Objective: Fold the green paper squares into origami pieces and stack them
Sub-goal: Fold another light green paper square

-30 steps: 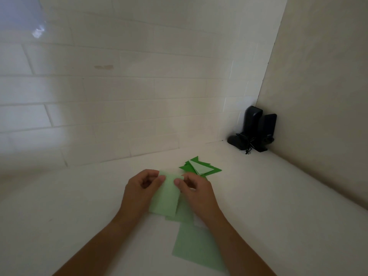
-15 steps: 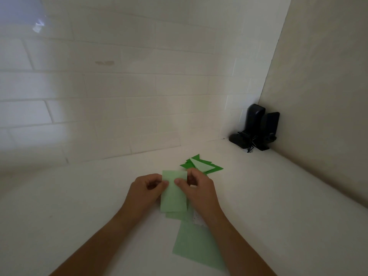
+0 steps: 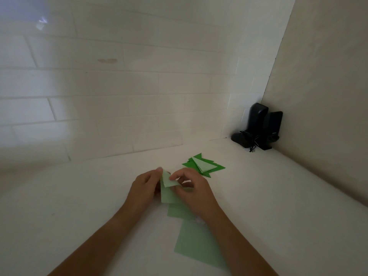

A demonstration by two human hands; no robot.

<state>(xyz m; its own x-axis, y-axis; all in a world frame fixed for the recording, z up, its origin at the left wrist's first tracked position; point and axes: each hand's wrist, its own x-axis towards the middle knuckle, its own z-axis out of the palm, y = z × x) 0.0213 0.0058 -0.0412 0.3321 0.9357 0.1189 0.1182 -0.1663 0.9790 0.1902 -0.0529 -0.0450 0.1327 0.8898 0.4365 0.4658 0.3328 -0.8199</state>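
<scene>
While the white desk carries the work, flat green squares lie nearest the person and the stack of folded pieces sits just beyond the hands; the left hand pinches the pale green sheet at its left edge; the right hand pinches the turned-down top corner; match the edges before creasing, then press the fold flat against the desk.

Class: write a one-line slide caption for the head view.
Both hands fold a corner of a pale green paper before a stack of folded pieces.
</scene>
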